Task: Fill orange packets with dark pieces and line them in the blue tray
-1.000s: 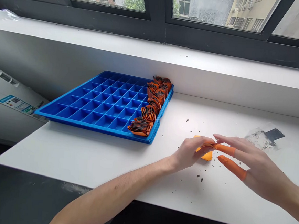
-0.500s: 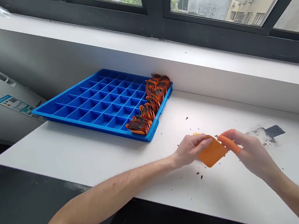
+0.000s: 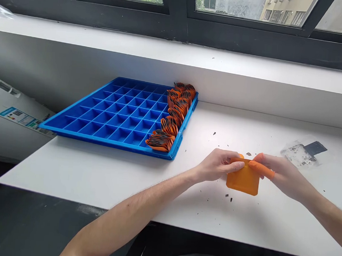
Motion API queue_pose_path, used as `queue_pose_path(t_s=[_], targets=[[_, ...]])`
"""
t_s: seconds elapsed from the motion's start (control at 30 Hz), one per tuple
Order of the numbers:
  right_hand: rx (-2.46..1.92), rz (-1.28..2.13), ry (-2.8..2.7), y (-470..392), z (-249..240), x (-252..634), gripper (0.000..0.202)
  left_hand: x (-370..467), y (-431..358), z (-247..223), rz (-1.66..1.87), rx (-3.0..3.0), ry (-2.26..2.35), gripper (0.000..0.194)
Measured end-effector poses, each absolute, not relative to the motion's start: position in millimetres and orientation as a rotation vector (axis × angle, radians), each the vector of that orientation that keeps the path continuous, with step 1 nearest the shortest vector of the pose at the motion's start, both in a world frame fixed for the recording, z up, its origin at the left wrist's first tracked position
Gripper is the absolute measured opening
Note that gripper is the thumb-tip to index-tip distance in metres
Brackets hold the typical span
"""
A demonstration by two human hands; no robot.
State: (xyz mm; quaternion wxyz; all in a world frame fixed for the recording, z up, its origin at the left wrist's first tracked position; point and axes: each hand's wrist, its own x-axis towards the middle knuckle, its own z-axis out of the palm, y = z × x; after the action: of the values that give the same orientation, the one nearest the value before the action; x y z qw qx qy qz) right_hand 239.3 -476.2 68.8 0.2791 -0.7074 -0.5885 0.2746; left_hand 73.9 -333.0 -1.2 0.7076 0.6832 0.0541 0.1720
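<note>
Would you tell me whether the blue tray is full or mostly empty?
Mostly empty: the blue tray holds orange pieces only in its rightmost column.

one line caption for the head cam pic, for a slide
Left hand and right hand hold an orange sheet upright beside a blue compartment tray.

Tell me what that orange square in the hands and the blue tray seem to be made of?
The orange sheet, pinched by the left hand and right hand, looks like thin, matte film or paper; it hangs flat between the fingers. The blue compartment tray looks like moulded rigid plastic, with a slight sheen on its grid walls.
</note>
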Motion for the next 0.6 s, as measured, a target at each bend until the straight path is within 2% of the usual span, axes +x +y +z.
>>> queue_pose_path(t_s=[0.27, 0.37, 0.47, 0.6], targets=[[-1.799, 0.684, -1.739, -490.3, 57.5, 232.5, 0.044, 70.2, -327.5, 8.4, 0.080, 1.761, -0.085, 0.035], [-1.749, 0.644, -1.602, -496.1, 51.5, 234.2, 0.041, 68.6, -331.9, 14.6, 0.175, 1.807, -0.128, 0.036], [-1.717, 0.451, -1.420, -501.5, 36.9, 240.5, 0.038, 57.0, -331.3, 26.1, 0.313, 1.799, -0.107, 0.041], [-1.794, 0.249, -1.202, -509.3, 9.3, 254.2, 0.037, 10.0, -301.9, 53.7, 0.673, 1.657, 0.060, 0.045]])
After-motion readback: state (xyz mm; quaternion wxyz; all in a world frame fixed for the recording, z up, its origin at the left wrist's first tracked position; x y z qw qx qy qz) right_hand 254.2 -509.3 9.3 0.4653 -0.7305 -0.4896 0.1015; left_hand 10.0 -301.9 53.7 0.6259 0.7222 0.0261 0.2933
